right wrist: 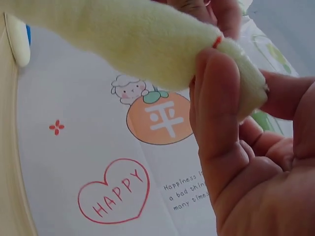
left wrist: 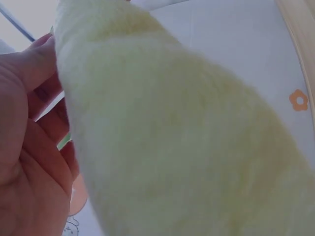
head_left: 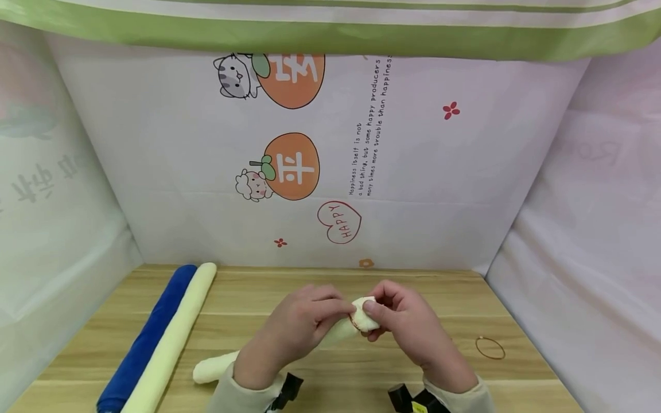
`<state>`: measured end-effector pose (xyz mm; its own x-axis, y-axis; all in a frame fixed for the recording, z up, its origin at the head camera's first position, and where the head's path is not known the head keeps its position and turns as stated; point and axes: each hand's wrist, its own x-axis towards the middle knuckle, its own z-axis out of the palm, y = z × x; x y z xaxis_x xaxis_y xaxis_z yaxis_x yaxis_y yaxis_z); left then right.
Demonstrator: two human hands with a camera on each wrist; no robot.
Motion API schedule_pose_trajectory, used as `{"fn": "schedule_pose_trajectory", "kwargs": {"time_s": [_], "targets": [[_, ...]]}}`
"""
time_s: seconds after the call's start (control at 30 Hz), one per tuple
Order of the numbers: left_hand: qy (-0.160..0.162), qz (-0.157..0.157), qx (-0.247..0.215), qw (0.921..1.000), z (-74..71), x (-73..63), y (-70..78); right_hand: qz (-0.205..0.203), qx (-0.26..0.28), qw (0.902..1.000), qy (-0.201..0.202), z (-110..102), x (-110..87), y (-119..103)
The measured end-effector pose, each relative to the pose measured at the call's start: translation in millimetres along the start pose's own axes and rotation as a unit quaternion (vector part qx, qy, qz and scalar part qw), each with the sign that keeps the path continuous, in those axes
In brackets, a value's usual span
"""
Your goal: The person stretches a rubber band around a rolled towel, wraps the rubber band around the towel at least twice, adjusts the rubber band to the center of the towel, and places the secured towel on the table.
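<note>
Cream towel (right wrist: 133, 44), rolled long and narrow, is up over the tabletop (head_left: 248, 310), slanting beneath the left hand (head_left: 304, 321). I see the right hand (head_left: 408, 315) pinching its end, thumb on top, while left fingers grip beside the red band (right wrist: 217, 42) circling the roll. Off right, I spot a loose band (head_left: 490, 348); off left, a blue roll (head_left: 155, 330) touches another cream roll (head_left: 172, 338).

Person's left hand (head_left: 302, 315) back upward, index finger stretched toward the right hand (head_left: 410, 321), left thumb perhaps bent in beneath, partly hidden, right hand pinching, thumb laid over curled fingers, both wrists (head_left: 260, 364) angled inward.
</note>
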<state>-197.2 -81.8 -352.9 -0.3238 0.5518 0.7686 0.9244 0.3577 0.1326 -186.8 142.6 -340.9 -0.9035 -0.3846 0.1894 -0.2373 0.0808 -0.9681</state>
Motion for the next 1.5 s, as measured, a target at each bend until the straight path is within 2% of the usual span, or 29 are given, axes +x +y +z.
{"fn": "schedule_pose_trajectory", "kwargs": {"time_s": [0.13, 0.27, 0.37, 0.43, 0.5, 0.6, 0.7, 0.73, 0.8, 0.9, 1.13, 1.33, 1.5], "targets": [[0.019, 0.035, 0.027, 0.9988, -1.4, 1.8, 0.1, 0.004, 0.049, 0.9988, -0.006, 1, -0.4, 1], [0.009, 0.029, 0.041, 0.9987, -0.5, 4.2, 3.8, 0.019, 0.062, 0.9977, -0.017, 3, -0.4, 0], [-0.019, 0.003, 0.042, 0.9990, 0.4, 2.6, 5.7, 0.010, 0.005, 0.9995, -0.029, 4, -1.2, -2], [-0.038, -0.014, 0.043, 0.9982, 1.2, 0.8, 5.2, -0.031, -0.070, 0.9966, -0.031, 4, -2.1, -2], [-0.056, -0.032, 0.041, 0.9971, 1.9, -0.6, 3.9, -0.099, -0.148, 0.9835, -0.031, 3, -3.0, -2], [-0.072, -0.049, 0.029, 0.9958, 2.8, -1.4, 1.9, -0.231, -0.236, 0.9436, -0.024, 0, -2.7, 2], [-0.075, -0.056, 0.008, 0.9955, 3.4, -1.9, 0.7, -0.327, -0.267, 0.9060, -0.038, -4, -1.0, 6], [-0.075, -0.056, 0.001, 0.9956, 3.5, -2.0, 0.6, -0.344, -0.270, 0.8980, -0.044, -5, -0.5, 7], [-0.076, -0.055, -0.007, 0.9955, 4.2, -2.0, 0.3, -0.355, -0.270, 0.8934, -0.056, -7, 0.3, 9], [-0.080, -0.056, -0.020, 0.9950, 5.0, -2.1, 0.6, -0.338, -0.263, 0.9020, -0.057, -8, 0.4, 10], [-0.083, -0.062, -0.031, 0.9942, 2.7, -2.3, 1.1, -0.274, -0.217, 0.9369, -0.008, -11, -4.8, 7], [-0.097, -0.057, -0.035, 0.9931, 1.7, -3.0, 0.1, -0.229, -0.200, 0.9527, 0.005, -17, -8.2, 3], [-0.107, -0.055, -0.053, 0.9913, -1.2, -3.9, 0.2, -0.187, -0.154, 0.9701, 0.018, -24, -9.2, 3]]}}
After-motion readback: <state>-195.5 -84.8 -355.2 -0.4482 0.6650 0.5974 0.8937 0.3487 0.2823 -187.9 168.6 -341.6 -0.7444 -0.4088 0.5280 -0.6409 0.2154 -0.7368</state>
